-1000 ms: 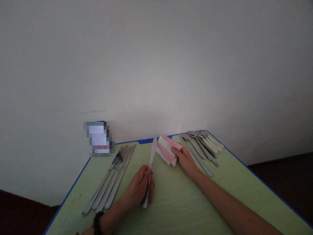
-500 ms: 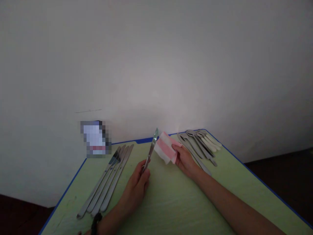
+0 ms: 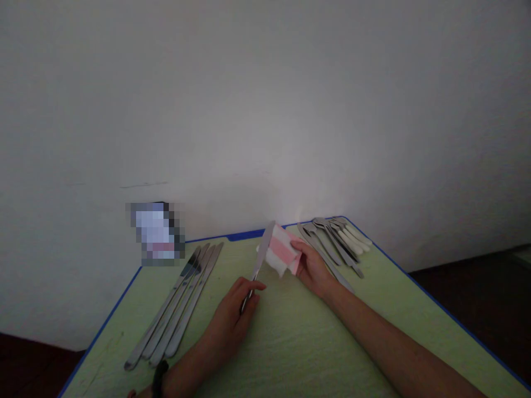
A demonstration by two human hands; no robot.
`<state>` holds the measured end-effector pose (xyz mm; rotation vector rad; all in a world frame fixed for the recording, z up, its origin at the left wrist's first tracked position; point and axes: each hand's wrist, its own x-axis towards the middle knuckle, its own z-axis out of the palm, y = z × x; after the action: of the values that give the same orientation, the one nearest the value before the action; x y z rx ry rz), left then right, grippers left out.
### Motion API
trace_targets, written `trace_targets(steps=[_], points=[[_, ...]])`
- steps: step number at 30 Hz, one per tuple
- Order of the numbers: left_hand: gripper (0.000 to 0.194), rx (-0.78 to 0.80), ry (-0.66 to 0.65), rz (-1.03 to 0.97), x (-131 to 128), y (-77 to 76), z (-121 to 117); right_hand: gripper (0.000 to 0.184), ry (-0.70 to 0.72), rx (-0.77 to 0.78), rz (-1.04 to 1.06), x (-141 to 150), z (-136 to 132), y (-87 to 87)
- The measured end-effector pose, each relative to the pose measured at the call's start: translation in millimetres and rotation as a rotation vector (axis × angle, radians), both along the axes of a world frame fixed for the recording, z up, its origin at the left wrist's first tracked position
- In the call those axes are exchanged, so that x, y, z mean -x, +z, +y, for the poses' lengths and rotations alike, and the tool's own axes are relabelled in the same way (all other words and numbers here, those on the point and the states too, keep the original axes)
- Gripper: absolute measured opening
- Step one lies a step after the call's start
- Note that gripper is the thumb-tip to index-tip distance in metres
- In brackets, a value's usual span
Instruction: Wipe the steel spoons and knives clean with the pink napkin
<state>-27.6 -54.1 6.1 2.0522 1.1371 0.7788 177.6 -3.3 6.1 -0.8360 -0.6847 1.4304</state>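
Note:
My left hand [image 3: 237,307] is closed round the handle of a metal table knife [image 3: 263,251], its blade tilted up and away from me. The index finger reaches out across the handle. In my right hand [image 3: 313,269] a pink-and-white striped cloth [image 3: 282,250] is pinched between thumb and fingers. The knife's blade overlaps the cloth's left edge in view; I cannot tell how firmly they touch. Left of my left hand, several table knives [image 3: 182,301] lie side by side, handles toward me.
Several spoons and other metal cutlery [image 3: 334,243] lie at the back right, with white-handled pieces [image 3: 355,239] beside them. A blurred phone-like device [image 3: 155,232] leans on the wall [image 3: 265,110] at the back left. The green table [image 3: 307,348] has a blue edge.
My left hand has turned the knife, so its blade now leans right, over the cloth's edge. The right hand keeps hold of the cloth. The whole view has shifted slightly.

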Motion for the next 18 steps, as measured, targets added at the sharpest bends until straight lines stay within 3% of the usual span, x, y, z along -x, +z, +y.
trace_targets(steps=[5,11,18], points=[[0.026,-0.025,-0.130,0.049,1.1,-0.4,-0.3,0.033,0.013,0.031,0.058,0.2,0.9,2.6],[0.027,-0.054,-0.128,0.098,0.1,0.6,-0.9,0.053,0.100,-0.015,0.038,-5.5,-1.6,4.9],[0.028,-0.046,-0.163,0.141,0.6,3.1,0.2,0.022,0.049,-0.030,0.024,-2.3,3.7,-4.8]])
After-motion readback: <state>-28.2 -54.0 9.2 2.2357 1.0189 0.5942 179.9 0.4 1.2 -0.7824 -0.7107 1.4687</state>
